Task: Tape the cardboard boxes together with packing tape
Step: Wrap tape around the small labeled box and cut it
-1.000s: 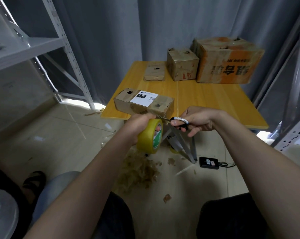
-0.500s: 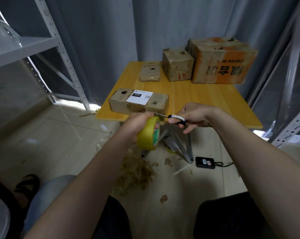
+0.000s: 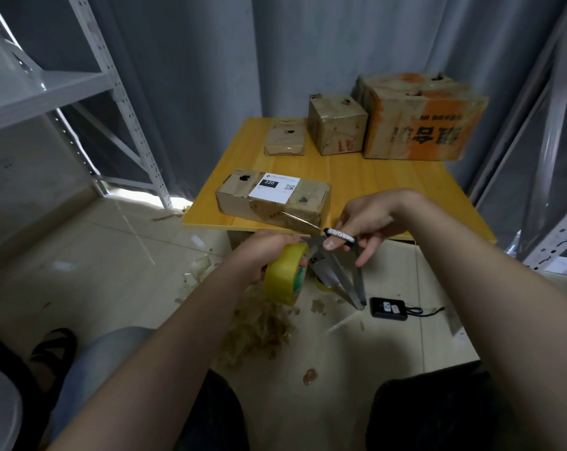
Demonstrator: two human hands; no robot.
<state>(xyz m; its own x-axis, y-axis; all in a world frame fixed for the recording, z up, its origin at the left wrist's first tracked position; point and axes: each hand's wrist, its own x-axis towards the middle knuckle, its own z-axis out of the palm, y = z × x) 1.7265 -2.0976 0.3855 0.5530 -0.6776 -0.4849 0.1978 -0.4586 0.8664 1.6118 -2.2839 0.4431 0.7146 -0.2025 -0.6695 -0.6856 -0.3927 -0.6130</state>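
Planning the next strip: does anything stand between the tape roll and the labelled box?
Yes: the blade held by the right hand crosses the gap, just above the tape roll in the left hand, in front of the labelled box.

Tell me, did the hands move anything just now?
Only a little. The left hand lowered the tape roll slightly, so more of the scissors shows above it. The right hand spread a finger or two but still holds them. Nothing was let go. The labelled box and the others on the table stayed put.
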